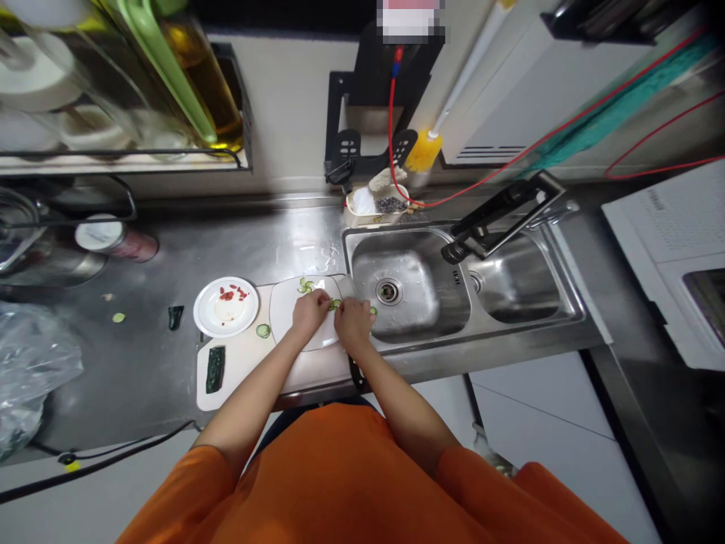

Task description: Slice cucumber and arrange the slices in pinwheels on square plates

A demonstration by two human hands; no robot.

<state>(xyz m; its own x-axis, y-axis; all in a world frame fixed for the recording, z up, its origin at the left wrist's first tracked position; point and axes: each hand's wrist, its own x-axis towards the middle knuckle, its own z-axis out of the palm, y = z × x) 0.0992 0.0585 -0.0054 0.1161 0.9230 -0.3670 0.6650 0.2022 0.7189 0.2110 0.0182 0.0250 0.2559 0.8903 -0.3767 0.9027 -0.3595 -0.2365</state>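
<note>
The left hand (309, 313) and right hand (354, 329) meet near the centre of the frame, the fingers of each grip drawn in close around small green slices (335, 304); whether either grip is clamped on a slice is too small to tell. These slices are at the right part of a white squarish plate (285, 313), with a fanned cluster of slices (306, 285) near its upper edge. Left of that plate, a single slice (263, 330) lies on the pale cutting board (243, 370), with a dark green cucumber piece (215, 369) at the board's lower left. Above it, a round white plate (202, 311) holds red pieces (227, 295). Farther left on the metal bench (141, 378) lie a dark green end piece (175, 317) and, at the frame's left edge, a clear plastic bag (37, 370). Right of centre is the double sink (422, 283), beneath a black faucet (487, 215).
</note>
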